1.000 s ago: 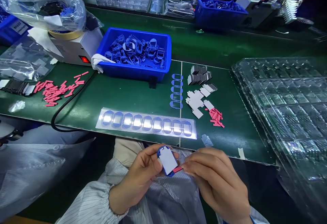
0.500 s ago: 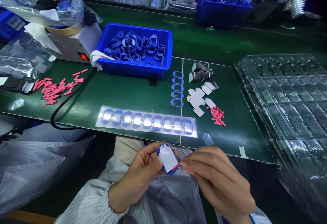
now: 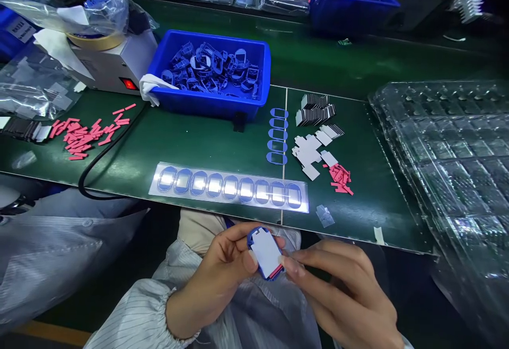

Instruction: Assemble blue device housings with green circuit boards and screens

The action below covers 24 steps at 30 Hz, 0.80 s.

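My left hand (image 3: 222, 275) grips a small blue plastic frame (image 3: 265, 252) with a white pad covering its face and a thin pink strip along its lower edge. It is held above my lap, just below the table's front edge. My right hand (image 3: 338, 290) has its fingertips pressed together against the frame's lower right corner, on the pink strip. Just beyond, a clear strip of blue oval frames (image 3: 230, 187) lies along the front of the green table (image 3: 199, 147).
A blue bin of frames (image 3: 212, 73) stands behind, with a short column of blue ovals (image 3: 277, 136), white pads (image 3: 308, 151) and pink strips (image 3: 340, 178) to its right. Stacked clear trays (image 3: 449, 147) fill the right. More pink strips (image 3: 85, 132) and a white machine (image 3: 107, 65) sit left.
The pink strip has gone from sticking out at the frame's side to lying along its lower edge, my right fingertips closing onto it. The view shifted slightly.
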### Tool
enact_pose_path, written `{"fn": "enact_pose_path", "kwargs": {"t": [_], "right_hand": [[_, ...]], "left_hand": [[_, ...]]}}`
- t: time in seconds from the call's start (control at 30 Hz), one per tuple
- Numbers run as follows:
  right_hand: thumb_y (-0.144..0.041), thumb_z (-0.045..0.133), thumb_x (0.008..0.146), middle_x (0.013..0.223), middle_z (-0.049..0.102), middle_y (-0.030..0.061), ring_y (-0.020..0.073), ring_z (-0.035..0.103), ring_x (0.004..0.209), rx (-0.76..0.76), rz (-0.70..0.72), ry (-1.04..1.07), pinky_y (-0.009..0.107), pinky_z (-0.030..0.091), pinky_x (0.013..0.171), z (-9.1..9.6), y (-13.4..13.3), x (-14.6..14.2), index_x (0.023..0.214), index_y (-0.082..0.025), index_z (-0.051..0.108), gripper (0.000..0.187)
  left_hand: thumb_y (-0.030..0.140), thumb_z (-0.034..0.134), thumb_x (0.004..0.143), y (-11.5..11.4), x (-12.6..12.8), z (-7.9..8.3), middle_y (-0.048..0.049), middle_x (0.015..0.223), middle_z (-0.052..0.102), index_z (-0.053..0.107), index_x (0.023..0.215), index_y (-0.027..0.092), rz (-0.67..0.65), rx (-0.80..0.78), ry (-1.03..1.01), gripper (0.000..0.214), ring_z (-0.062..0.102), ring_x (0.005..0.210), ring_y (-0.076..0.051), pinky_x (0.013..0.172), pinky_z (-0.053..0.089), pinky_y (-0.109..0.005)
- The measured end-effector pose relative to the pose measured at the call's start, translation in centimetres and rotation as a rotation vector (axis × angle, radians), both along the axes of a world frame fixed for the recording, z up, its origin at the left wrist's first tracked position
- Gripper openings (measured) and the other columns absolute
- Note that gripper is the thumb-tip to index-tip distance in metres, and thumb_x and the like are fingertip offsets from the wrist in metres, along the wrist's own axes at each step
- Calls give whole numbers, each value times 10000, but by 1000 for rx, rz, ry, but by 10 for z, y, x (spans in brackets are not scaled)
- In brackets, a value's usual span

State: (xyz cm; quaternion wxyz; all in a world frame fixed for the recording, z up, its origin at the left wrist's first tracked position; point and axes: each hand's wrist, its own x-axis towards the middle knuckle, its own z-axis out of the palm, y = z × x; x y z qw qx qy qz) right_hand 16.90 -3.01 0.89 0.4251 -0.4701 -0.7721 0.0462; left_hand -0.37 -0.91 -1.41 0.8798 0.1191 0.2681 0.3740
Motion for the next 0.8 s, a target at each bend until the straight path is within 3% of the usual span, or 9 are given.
{"fn": "enact_pose_path", "kwargs": {"t": [0.4,0.67,0.8], "right_hand": [[-52,643,804,803,675,7,156,598,754,2,-18,-43,282,558,592,-3,-10,2,867,-201,699,171],[-80,618,825,797,724,8,163,611,789,-4,-20,-84,295,547,662,-1,-14,1,847,-181,701,133],[-90,588,822,992,694,67,217,605,903,4,-77,-148,345,531,702,-3,-15,2,924,-181,688,169]], "left_hand": [[318,786,681,2,4,8,-7,901,764,728,964,210,-35,-6,1,308,687,795,-93,705,512,-146],[346,785,675,0,8,3,-17,837,754,736,956,198,-33,7,19,321,665,727,-87,658,495,-136],[324,802,659,3,11,3,-21,849,757,739,944,192,-1,-34,56,321,669,725,-93,678,508,-150]]}}
